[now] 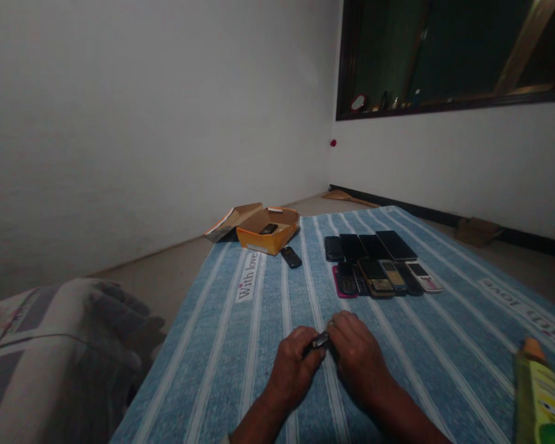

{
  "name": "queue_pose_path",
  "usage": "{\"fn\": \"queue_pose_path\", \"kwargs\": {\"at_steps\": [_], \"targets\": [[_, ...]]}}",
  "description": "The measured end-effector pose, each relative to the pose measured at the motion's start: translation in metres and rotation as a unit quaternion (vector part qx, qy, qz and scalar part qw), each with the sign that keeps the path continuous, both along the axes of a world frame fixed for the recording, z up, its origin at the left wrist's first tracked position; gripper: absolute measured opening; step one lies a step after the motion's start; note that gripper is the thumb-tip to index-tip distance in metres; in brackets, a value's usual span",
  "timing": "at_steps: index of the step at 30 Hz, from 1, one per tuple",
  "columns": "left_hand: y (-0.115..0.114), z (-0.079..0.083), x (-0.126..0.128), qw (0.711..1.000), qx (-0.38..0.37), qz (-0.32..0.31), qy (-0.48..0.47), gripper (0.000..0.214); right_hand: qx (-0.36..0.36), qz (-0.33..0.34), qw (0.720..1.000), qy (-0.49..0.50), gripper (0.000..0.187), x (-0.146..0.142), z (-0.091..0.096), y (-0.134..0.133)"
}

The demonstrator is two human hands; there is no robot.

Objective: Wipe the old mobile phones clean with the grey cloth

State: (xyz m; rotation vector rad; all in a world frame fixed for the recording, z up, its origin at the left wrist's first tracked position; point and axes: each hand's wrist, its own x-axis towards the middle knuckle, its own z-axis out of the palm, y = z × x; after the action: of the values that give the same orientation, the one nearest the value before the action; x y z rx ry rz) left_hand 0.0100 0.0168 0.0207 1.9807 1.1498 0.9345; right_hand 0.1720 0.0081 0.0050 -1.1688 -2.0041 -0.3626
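Note:
My left hand [295, 365] and my right hand [358, 354] meet over the blue striped cloth [240, 370], fingers curled around a small dark phone [321, 341] held between them. Only a sliver of the phone shows between the fingers. Farther away, two rows of phones [379, 265] lie on the cloth: larger dark ones behind, small keypad ones in front. A single dark phone [291, 256] lies apart beside an open orange cardboard box [268, 231] that holds another phone.
A yellow-green bottle [539, 398] stands at the right near edge. A newspaper-wrapped bundle [60, 351] lies at the left off the cloth. White walls and a dark window [453, 52] enclose the far corner; bare floor runs along the wall.

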Motion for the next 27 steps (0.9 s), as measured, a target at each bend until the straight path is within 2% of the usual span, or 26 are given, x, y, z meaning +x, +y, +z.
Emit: {"fn": "queue_pose_path", "kwargs": {"at_steps": [4,8,11,14,19,24,27], "targets": [[0.001,-0.002,-0.001,1.000,0.008,-0.002,0.012,0.013,0.014,-0.023,0.999,0.039,0.029,0.021,0.006,0.008],[0.001,-0.002,-0.002,1.000,0.012,-0.002,0.010,0.012,0.043,-0.015,0.996,0.073,0.039,0.024,0.002,0.011],[0.001,0.000,-0.001,1.000,0.015,-0.006,0.002,0.013,0.039,-0.041,0.997,0.045,0.041,0.020,-0.004,0.011],[0.001,0.001,-0.001,1.000,0.014,-0.007,0.002,0.013,0.036,-0.054,0.998,0.011,0.035,0.016,-0.007,0.009],[0.001,-0.001,0.000,1.000,0.009,-0.001,0.001,0.012,0.053,-0.042,0.998,0.002,0.030,0.000,-0.006,0.000],[0.002,-0.004,0.000,0.999,0.021,-0.008,-0.026,0.021,0.091,0.001,0.996,0.001,0.035,-0.027,-0.009,-0.011],[0.002,-0.003,0.000,1.000,0.018,-0.007,-0.023,0.020,0.081,0.015,0.997,0.002,0.034,-0.027,-0.008,-0.011]]}}
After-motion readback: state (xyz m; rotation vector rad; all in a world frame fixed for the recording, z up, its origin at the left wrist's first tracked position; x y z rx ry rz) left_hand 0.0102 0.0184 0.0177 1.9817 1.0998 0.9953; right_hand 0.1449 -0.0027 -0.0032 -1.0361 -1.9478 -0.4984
